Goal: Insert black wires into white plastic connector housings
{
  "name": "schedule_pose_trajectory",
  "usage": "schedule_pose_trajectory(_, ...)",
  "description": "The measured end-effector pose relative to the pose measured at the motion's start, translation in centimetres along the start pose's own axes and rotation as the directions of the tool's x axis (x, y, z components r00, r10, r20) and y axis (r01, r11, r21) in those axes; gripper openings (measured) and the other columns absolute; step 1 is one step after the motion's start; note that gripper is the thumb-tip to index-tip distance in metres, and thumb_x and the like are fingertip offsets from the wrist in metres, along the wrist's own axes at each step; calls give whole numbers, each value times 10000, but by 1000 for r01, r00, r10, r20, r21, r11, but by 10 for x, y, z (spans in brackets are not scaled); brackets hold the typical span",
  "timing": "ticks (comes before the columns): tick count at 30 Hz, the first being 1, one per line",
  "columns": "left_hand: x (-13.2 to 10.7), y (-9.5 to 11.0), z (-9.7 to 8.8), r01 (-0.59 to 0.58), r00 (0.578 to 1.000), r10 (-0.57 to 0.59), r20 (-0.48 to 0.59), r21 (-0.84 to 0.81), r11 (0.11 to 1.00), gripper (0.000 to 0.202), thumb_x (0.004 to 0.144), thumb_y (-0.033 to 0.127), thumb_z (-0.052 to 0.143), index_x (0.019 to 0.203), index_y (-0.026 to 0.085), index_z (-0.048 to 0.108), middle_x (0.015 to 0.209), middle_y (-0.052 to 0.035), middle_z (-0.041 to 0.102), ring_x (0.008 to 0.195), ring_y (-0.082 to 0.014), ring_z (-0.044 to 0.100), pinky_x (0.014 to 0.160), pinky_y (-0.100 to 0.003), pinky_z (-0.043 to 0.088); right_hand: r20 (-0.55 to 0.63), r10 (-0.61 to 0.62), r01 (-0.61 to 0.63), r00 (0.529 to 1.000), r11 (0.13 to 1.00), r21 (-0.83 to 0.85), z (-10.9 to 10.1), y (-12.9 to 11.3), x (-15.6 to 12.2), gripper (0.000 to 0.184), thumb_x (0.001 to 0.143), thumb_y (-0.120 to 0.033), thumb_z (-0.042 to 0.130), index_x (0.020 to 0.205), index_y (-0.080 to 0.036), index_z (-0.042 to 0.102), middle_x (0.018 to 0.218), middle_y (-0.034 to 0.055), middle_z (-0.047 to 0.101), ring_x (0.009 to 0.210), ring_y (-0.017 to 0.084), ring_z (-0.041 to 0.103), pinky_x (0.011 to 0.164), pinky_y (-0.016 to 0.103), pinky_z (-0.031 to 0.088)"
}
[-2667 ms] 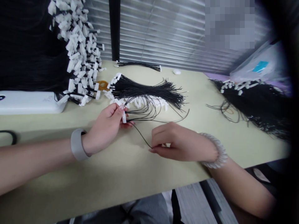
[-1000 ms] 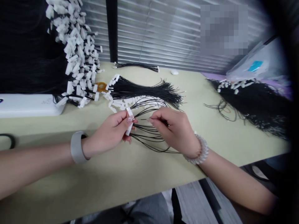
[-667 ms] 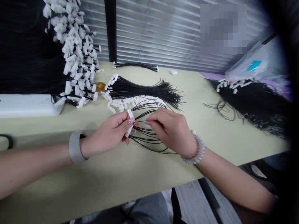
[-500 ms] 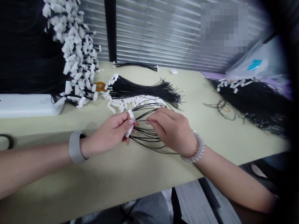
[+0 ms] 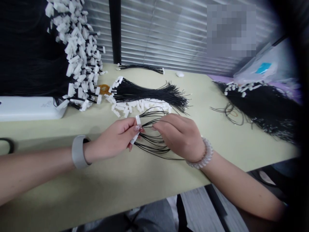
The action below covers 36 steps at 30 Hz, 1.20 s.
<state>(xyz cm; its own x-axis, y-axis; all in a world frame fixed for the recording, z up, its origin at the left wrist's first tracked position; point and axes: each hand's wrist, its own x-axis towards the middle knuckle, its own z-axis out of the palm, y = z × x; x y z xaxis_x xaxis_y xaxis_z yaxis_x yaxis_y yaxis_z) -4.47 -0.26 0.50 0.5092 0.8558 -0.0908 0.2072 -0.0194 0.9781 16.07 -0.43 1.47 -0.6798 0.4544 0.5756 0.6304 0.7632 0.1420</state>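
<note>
My left hand (image 5: pixel 129 131) pinches a white connector (image 5: pixel 138 120) between thumb and fingers, above the front part of the table. From the connector's right side several thin black wires (image 5: pixel 151 139) fan out and bow toward my right hand (image 5: pixel 180 133). That hand is closed, thumb and fingertips pinched on a black wire close to the connector. Its fingers hide part of the wires. Just behind lies a bundle of black wires (image 5: pixel 149 91) with white connectors at its left end, beside loose white connectors (image 5: pixel 140 105).
A big heap of black wires with white connectors (image 5: pixel 77 61) rises at the left, by a white box (image 5: pixel 29 109). Orange bands (image 5: pixel 104 89) lie near it. At the right are another dark wire pile (image 5: pixel 265 106) and a plastic bag (image 5: pixel 267 64). Blinds stand behind the table (image 5: pixel 116 193).
My left hand and the connector have shifted slightly to the right. My right hand has turned a little, with its pinch still near the connector.
</note>
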Motion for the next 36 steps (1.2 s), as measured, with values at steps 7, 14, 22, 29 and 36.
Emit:
schedule_pose_trajectory(7,0,-2,0,-4,1000,4,8,-7,1000,253,853,385,404,778,172,517,619,25,484,473,-84,456,425,-189,401,24,1,-1,1000,1000,24,12,-3,0,104,842,-193,465,778,-183,546,738,24,570,700,127,513,601,263,399)
schedule_pose_trajectory(14,1,-1,2,6,989,-17,-149,-74,997,240,861,393,400,784,181,482,628,37,469,479,-76,478,464,-202,417,-101,57,-58,993,998,-6,-4,1,7,97,788,-269,532,757,-185,569,750,50,551,690,154,464,626,302,374)
schedule_pose_trajectory(22,4,-5,0,22,941,-85,-329,-188,982,199,835,381,433,835,204,523,667,11,507,511,-117,539,506,-243,451,478,78,-140,875,986,94,-7,6,6,181,798,-241,490,661,-185,594,612,0,564,558,98,481,508,241,291)
schedule_pose_trajectory(29,3,-9,-2,20,927,-46,-373,-72,997,235,854,385,387,849,205,539,641,6,502,509,-107,491,473,-220,406,-124,648,-615,752,756,224,-19,71,-11,177,771,-218,530,882,-208,668,691,24,628,581,138,574,590,298,438)
schedule_pose_trajectory(36,2,-6,-1,22,956,-32,-293,-34,999,272,861,417,377,860,184,518,665,17,480,522,-92,487,491,-213,413,-233,806,-361,544,476,802,-23,86,-9,171,837,-279,482,969,-252,586,990,53,590,642,106,550,560,271,436)
